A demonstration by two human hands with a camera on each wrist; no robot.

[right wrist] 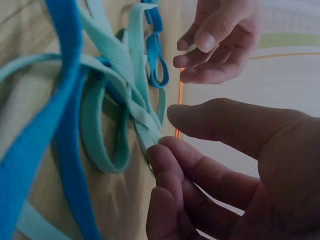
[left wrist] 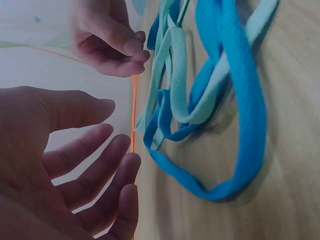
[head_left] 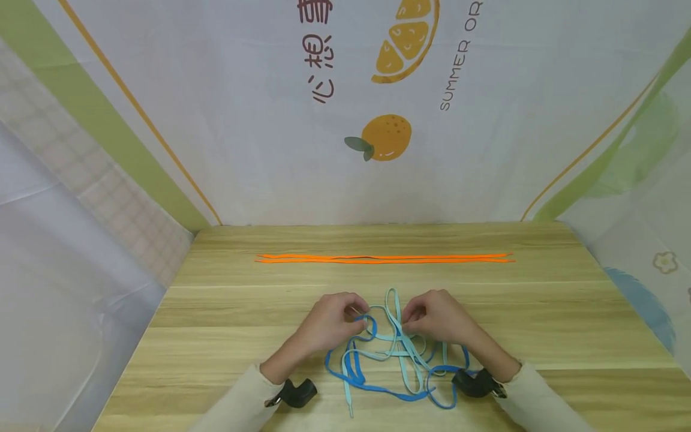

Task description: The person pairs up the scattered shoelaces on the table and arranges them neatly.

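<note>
**Mint and Blue, Crossed and Looped**

From here, the person's left hand point(head_left: 328, 321) hovers at the tangle's 10 o'clock edge, fingers relaxed and parted, gripping nothing. The right hand point(head_left: 439, 318), at 2 o'clock, curls loosely, thumb clear of forefinger; whether its fingertips brush a strand I can't tell. Between and below lie flat, woven mint laces point(left wrist: 178, 75) and blue laces point(left wrist: 249, 100), too knotted together to count. One slim mint loop points to 12 o'clock, one tipped mint end to 6. Farther out at 12, two orange laces point(head_left: 297, 260) run straight, side by side, along the 9-to-3 line of the wood-grained table point(head_left: 227, 336).
</note>
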